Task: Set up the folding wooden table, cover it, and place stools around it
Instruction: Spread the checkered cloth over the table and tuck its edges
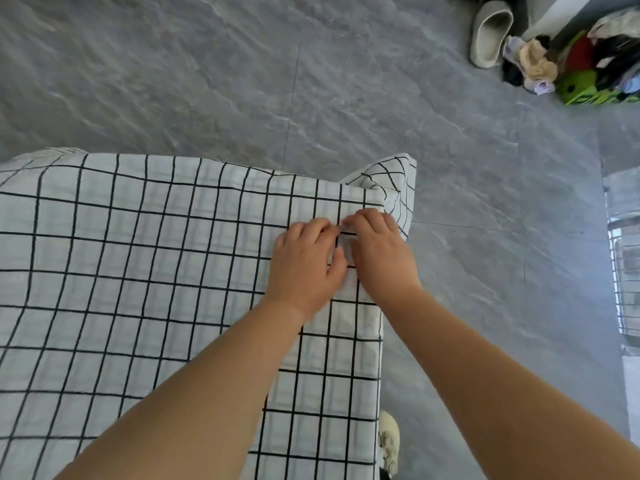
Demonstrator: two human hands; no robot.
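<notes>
Grey stone-look floor [242, 81] is filling the background, with a slipper [490, 36] and a clutter pile [595, 64] sitting up at 1 o'clock. Checked cloth [138, 271] is lying over the bench, its corner hanging off at 2 o'clock. Left hand [304, 268] and right hand [381, 254] are touching there, each grip pinching a cloth fold between fingertips.
</notes>
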